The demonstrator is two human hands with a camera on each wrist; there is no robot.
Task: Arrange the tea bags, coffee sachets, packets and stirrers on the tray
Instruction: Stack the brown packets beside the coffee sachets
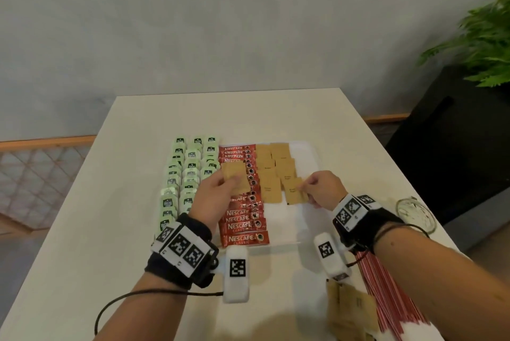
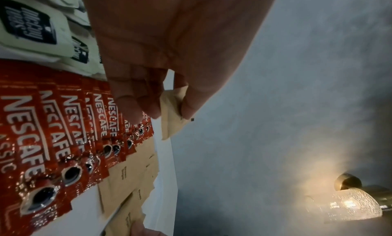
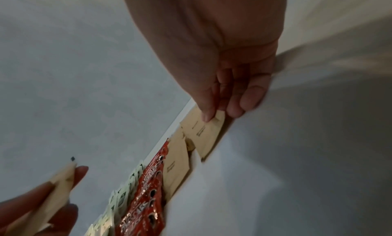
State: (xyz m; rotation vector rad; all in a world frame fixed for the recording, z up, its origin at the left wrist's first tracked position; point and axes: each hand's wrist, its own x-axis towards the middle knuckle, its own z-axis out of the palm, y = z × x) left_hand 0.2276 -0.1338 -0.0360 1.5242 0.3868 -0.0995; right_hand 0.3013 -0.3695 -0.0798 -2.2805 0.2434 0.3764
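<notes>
Your left hand (image 1: 218,191) pinches a brown packet (image 1: 234,176) above the red "NESCAFE CLASSIC" sachets (image 1: 242,226), whose long axes run edge to edge across the tray (image 1: 306,153). Your right hand (image 1: 324,189) pinches another packet (image 1: 294,191) lying mid-tray.

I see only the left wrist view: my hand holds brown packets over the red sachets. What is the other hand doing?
Observer: The right hand pinches a brown packet at the near end of the right brown column on the tray.
Operator: Are stirrers on the tray?
Observer: No. The red stirrers lie on the table under the right forearm.
Operator: More packets left?
Observer: Yes, loose brown packets lie beside the stirrers.
</notes>
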